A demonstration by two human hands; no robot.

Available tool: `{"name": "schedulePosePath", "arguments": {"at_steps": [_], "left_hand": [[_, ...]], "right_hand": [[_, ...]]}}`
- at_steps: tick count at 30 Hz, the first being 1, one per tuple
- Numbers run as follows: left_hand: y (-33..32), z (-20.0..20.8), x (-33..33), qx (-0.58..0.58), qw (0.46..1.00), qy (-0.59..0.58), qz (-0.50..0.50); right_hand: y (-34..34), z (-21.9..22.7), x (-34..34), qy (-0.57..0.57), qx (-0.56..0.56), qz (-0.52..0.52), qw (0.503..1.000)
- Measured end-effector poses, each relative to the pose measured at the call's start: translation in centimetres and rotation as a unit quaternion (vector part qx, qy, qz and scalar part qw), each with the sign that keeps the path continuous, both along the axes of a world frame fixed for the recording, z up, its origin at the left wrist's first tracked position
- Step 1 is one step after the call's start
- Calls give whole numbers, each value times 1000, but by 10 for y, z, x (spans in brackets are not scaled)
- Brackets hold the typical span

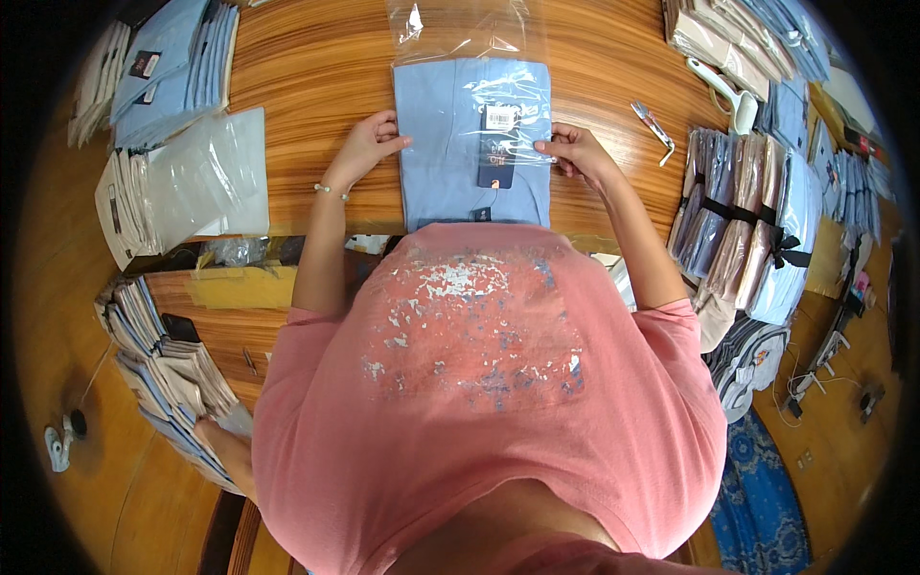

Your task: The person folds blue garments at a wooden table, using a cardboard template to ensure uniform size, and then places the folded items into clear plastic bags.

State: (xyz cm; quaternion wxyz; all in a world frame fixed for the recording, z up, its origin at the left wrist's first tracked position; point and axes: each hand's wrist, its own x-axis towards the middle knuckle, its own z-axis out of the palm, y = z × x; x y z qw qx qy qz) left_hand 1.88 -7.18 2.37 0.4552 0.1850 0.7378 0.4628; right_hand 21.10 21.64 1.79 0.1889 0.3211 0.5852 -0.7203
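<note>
On wooden table (316, 57), folded blue garment (436, 168), dark tag (495, 171)

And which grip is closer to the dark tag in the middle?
Right. The right grip is just right of the hang tag; the left grip is farther off, at the left edge of the folded blue garment.

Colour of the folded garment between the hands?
The folded garment is light blue; see the head view.
</note>
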Motion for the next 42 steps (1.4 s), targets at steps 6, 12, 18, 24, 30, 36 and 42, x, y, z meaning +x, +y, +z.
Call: {"name": "schedulePosePath", "arguments": {"at_steps": [6,12,18,24,30,36,42], "left_hand": [[-14,11,18,-36,997,-60,16],[-28,-4,28,33,999,-18,2],[-25,-18,40,116,991,-19,61],[-34,-20,50,111,988,-28,101],[-35,-16,44,96,987,-89,87],[-41,-24,66,156,973,-71,157],[-55,-21,94,37,995,25,91]], "right_hand": [[-17,-6,20,5,12,8,1000],[-25,1,26,5,33,12,999],[-24,6,21,6,28,7,1000],[-27,5,21,2,27,-4,1000],[-30,5,18,6,62,3,998],[-32,4,25,13,30,0,999],[-37,1,54,-33,-1,24,999]]}}
